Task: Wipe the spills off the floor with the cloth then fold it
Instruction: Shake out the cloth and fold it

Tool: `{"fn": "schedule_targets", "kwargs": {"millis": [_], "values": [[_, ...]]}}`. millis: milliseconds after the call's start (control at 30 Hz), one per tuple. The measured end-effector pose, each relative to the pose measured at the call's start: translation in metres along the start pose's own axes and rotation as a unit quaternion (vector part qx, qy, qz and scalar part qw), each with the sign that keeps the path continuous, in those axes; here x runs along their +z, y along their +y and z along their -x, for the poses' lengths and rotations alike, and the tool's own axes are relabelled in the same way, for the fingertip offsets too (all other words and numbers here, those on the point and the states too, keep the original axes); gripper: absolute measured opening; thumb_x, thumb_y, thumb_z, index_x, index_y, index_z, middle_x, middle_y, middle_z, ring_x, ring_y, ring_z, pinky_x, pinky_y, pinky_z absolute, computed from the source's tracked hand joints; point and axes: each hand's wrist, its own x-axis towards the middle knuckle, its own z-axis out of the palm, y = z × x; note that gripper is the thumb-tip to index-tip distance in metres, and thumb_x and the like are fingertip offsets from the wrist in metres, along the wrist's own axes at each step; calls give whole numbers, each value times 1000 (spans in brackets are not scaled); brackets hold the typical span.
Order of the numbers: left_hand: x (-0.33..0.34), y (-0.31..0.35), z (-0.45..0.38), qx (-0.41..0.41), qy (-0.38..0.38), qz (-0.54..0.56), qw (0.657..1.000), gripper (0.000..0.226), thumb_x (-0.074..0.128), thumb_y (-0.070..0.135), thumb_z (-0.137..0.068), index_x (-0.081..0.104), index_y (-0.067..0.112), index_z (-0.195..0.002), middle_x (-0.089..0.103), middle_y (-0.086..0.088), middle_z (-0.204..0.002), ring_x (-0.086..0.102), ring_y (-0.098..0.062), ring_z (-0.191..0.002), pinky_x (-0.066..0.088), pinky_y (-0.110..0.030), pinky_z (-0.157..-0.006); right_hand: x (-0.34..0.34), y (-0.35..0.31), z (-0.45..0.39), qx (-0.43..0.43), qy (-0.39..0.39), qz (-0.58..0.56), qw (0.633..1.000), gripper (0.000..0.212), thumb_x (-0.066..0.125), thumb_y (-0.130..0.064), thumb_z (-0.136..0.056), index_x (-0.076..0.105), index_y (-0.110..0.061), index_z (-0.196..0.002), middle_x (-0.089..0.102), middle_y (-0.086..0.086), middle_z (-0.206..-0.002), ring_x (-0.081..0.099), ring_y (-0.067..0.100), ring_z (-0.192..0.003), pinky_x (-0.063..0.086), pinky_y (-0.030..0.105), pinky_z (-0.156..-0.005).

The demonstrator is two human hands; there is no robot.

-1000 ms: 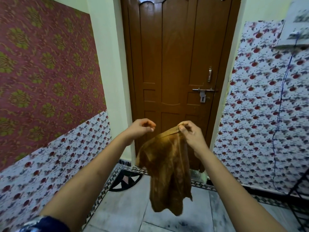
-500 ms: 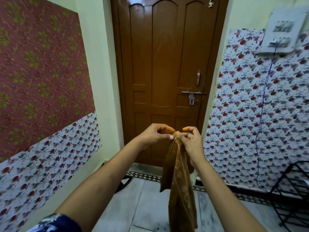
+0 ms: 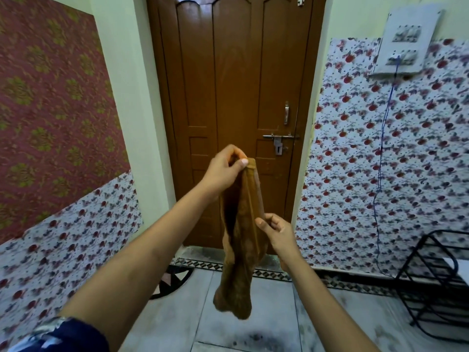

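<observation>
The brown cloth (image 3: 241,240) hangs doubled lengthwise in mid-air, centre of the scene, well above the floor (image 3: 177,326).

We see an evenly lit room, soft indoor light with no hard shadows; a faint sheen runs down the door (image 3: 238,97) panels. Motion blur smears the flowered wall covering (image 3: 368,174) on the right and lower left, and the switch board (image 3: 406,39) is soft. The wide lens bows the walls outward at both edges. The cloth (image 3: 241,250) shows darker folds inside, and the floor (image 3: 177,321) looks dull grey with smudged dark patches
</observation>
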Motion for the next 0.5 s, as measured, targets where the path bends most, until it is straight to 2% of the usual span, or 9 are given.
{"fn": "schedule_targets", "kwargs": {"millis": [100, 233, 367, 433, 500], "values": [[-13, 1, -7, -13, 59, 40, 997, 9, 52, 20, -94, 57, 20, -102, 57, -1, -104, 55, -20, -105, 48, -32, -87, 0, 17, 4, 24, -7, 14, 1000, 7, 58, -19, -90, 65, -17, -91, 68, 0, -89, 65, 17, -87, 55, 25, -71], [-27, 5, -11, -25, 71, 52, 996, 25, 50, 19, -96, 61, 17, -118, 60, -3, -114, 55, -19, -112, 48, -39, -98, 6, 39, 7, 58, -14, 48, 997, 7, 57, -18, -91, 64, -20, -90, 67, -1, -89, 63, 14, -88, 48, 16, -65], [-39, 14, -13, -25, 111, 70, 991, 23, 51, 19, -96, 65, 14, -113, 64, -4, -107, 59, -17, -106, 50, -39, -96, 11, 63, 7, 88, -48, 98, 990, 7, 57, -17, -92, 63, -19, -88, 65, 0, -87, 63, 20, -92, 50, 25, -73], [-47, 22, -16, -20, 139, 88, 986, 21, 52, 18, -95, 66, 14, -111, 65, -1, -101, 60, -14, -101, 51, -34, -93, 13, 78, 9, 115, -70, 131, 982, 10, 58, -16, -91, 63, -21, -84, 66, 0, -87, 63, 20, -92, 50, 30, -79], [-56, 29, -18, -12, 162, 96, 982, 20, 52, 18, -95, 66, 14, -109, 64, 2, -97, 60, -10, -97, 51, -28, -89, 17, 96, 12, 148, -83, 161, 972, 10, 58, -14, -91, 63, -18, -82, 67, 4, -88, 62, 20, -89, 48, 30, -78]]}}
